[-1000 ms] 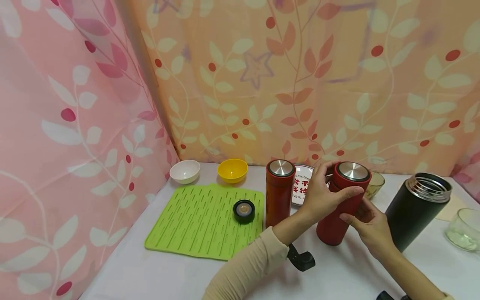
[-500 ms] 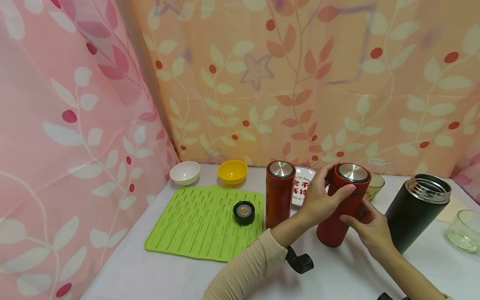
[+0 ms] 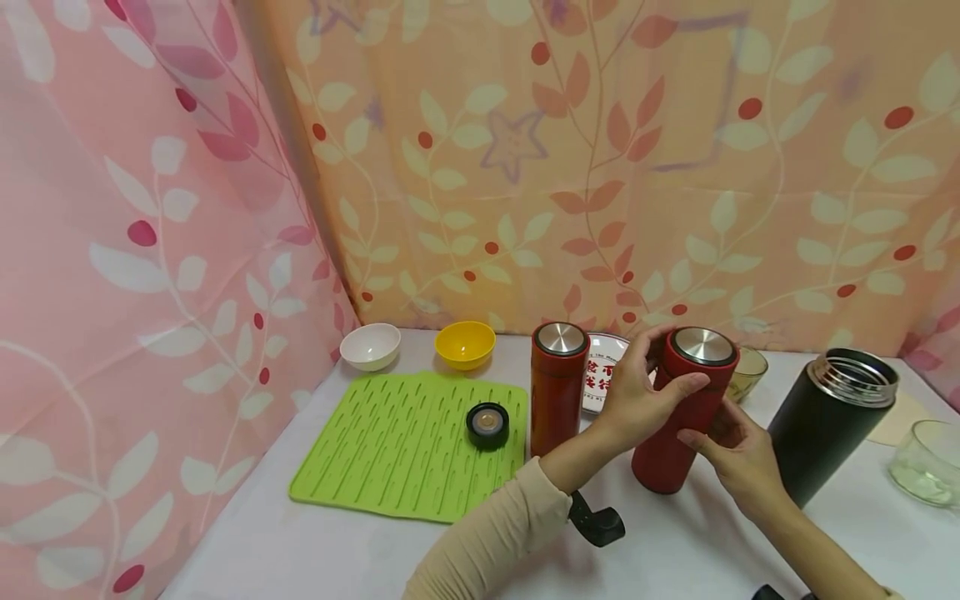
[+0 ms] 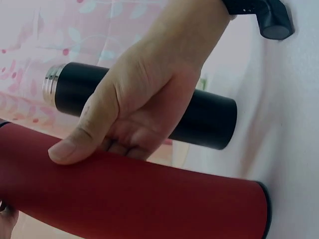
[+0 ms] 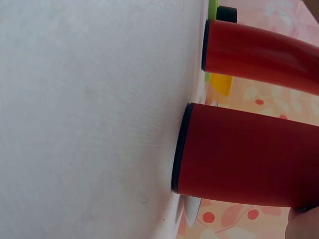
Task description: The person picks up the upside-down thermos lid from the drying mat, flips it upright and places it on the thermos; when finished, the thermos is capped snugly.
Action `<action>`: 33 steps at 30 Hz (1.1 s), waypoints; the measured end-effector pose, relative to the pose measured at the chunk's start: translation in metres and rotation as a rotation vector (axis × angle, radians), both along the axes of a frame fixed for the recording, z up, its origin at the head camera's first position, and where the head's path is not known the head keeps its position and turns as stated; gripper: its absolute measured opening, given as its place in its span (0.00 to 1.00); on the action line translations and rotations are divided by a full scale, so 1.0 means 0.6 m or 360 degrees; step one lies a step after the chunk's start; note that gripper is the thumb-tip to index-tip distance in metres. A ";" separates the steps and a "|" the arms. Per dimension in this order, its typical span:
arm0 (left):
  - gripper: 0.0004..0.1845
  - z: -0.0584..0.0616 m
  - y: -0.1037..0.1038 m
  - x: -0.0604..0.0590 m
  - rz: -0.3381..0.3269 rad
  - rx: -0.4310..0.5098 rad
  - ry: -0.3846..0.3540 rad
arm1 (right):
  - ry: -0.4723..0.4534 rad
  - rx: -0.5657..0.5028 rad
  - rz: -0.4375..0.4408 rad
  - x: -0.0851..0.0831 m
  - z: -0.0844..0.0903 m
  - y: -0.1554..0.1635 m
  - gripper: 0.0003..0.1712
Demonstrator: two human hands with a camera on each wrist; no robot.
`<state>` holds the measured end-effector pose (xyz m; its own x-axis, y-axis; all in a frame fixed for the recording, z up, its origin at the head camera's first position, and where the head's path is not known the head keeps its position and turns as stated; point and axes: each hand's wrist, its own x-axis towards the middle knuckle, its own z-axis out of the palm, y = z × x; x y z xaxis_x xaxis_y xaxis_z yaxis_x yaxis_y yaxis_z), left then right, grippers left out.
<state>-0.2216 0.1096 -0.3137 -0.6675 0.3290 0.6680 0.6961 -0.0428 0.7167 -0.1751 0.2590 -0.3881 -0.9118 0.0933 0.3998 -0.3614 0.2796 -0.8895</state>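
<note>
A red flask (image 3: 663, 454) with a steel-topped cap (image 3: 702, 344) leans to the right on the white table (image 3: 337, 550). My left hand (image 3: 663, 375) grips its cap end, thumb across the front and fingers over the far side. My right hand (image 3: 712, 433) holds the body lower down. In the left wrist view the right hand (image 4: 94, 144) has its thumb on the red flask (image 4: 149, 199) and its fingers curled behind it. The right wrist view shows the red flask (image 5: 249, 154) base-on. A second red flask (image 3: 557, 392) stands upright just to its left.
An open black flask (image 3: 825, 433) leans at the right. A black lid (image 3: 487, 423) lies on a green mat (image 3: 390, 450). Behind are a white bowl (image 3: 370, 344), a yellow bowl (image 3: 465, 342) and a printed plate (image 3: 600, 371). A glass cup (image 3: 926, 462) stands at the far right.
My left thumb has slid a little to the left along the cap. The flask stays tilted in both hands, and the rest is as before.
</note>
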 end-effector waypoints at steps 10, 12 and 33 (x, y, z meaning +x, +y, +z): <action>0.38 0.003 0.013 -0.003 0.0201 -0.0087 -0.0046 | -0.0089 0.0223 -0.0122 -0.001 0.004 -0.001 0.38; 0.37 0.005 0.011 -0.003 0.0199 -0.0085 -0.0018 | -0.0089 0.0207 -0.0114 -0.001 0.005 -0.001 0.37; 0.43 0.000 0.027 0.004 0.0210 0.0064 -0.0187 | -0.0030 0.0224 -0.0119 0.000 0.001 0.000 0.38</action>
